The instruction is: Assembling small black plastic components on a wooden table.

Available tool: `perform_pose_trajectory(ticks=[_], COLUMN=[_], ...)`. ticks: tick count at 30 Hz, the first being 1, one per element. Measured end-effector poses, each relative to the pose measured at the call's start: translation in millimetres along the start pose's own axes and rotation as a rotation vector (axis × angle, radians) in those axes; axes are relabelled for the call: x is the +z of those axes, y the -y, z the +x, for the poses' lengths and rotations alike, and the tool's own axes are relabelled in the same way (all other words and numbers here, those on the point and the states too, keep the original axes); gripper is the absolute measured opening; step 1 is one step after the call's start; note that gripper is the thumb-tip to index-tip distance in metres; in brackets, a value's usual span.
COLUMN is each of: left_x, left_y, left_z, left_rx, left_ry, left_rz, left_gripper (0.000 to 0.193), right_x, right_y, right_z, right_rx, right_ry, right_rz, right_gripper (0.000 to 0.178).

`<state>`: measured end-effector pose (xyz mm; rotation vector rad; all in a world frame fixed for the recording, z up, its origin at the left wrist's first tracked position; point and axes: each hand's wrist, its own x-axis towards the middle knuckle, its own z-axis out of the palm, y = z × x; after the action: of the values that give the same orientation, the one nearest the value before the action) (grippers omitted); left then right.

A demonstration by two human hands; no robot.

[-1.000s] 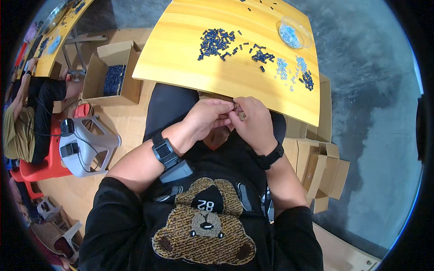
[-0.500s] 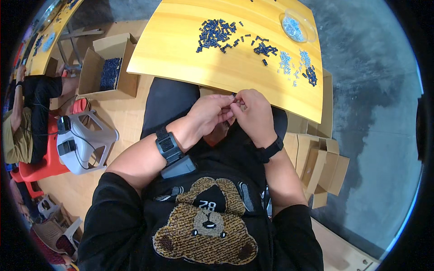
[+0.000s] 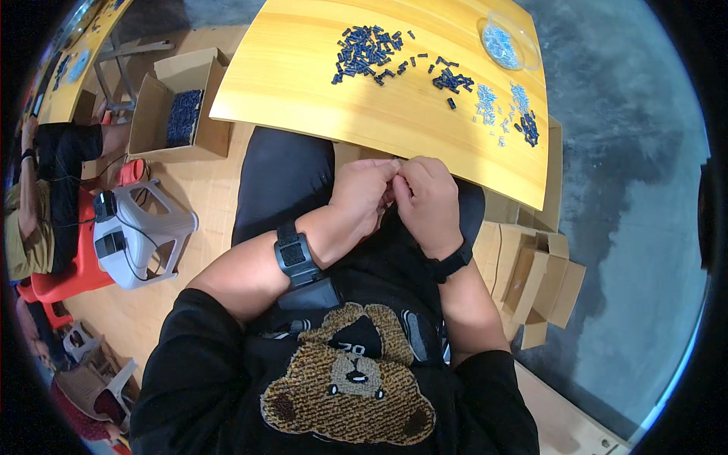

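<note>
Just off the near edge of the table, above my lap, both hands meet with their fingertips together. My left hand (image 3: 359, 194) is closed in a pinch, its thumb and forefinger against the fingers of the other hand. My right hand (image 3: 429, 199) is closed too, knuckles up. Whatever they pinch is hidden by the fingers. Beyond them on the yellow wooden table (image 3: 303, 106) lies a large heap of small black plastic parts (image 3: 364, 53), with a smaller black pile (image 3: 453, 80) to its right. Small clear pieces (image 3: 486, 105) are scattered nearer the right edge, beside more black parts (image 3: 527, 130).
A round clear dish (image 3: 501, 47) of small clear pieces stands at the far right of the table. Left of the table is a cardboard box (image 3: 212, 140) of black parts. An open carton (image 3: 531, 284) sits right. Beyond a grey stool (image 3: 144, 235), a person (image 3: 30, 205) sits.
My left hand has turned, its back now more upward, and its wrist has moved right. The fingertips stay together. The view has shifted slightly.
</note>
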<state>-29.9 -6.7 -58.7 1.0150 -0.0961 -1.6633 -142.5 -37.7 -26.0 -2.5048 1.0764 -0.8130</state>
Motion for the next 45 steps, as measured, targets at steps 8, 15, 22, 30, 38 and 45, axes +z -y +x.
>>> perform_pose_trajectory(ticks=[8, 15, 22, 30, 38, 45], left_x=[-1.8, -1.1, -1.6, -7.3, -41.7, -167.8], left_y=[4.0, 4.9, 4.3, -6.0, -62.1, -132.8], left_z=[2.7, 5.0, 9.5, 5.2, -41.9, -83.7], left_rx=[-0.002, -0.016, -0.052, -0.083, -0.06, 0.102], left_ry=[0.006, -0.026, -0.001, 0.08, 0.162, 0.033], left_rz=[-0.077, -0.084, -0.113, 0.03, 0.073, -0.023], left_gripper=[0.016, 0.016, 0.015, 0.015, 0.015, 0.017], right_x=[-2.5, -1.3, -3.4, -10.9, -31.5, -21.5], right_y=[-5.9, -5.0, -6.2, -5.0, -11.8, -29.2], right_z=[4.3, 5.5, 9.5, 12.7, 13.1, 8.5], right_rx=[0.0, 0.022, 0.024, 0.022, 0.133, 0.241], right_ry=[0.03, 0.05, 0.088, 0.138, 0.092, 0.066], right_rz=[0.091, 0.067, 0.071, 0.087, 0.08, 0.19], right_gripper=[0.008, 0.009, 0.008, 0.01, 0.014, 0.018])
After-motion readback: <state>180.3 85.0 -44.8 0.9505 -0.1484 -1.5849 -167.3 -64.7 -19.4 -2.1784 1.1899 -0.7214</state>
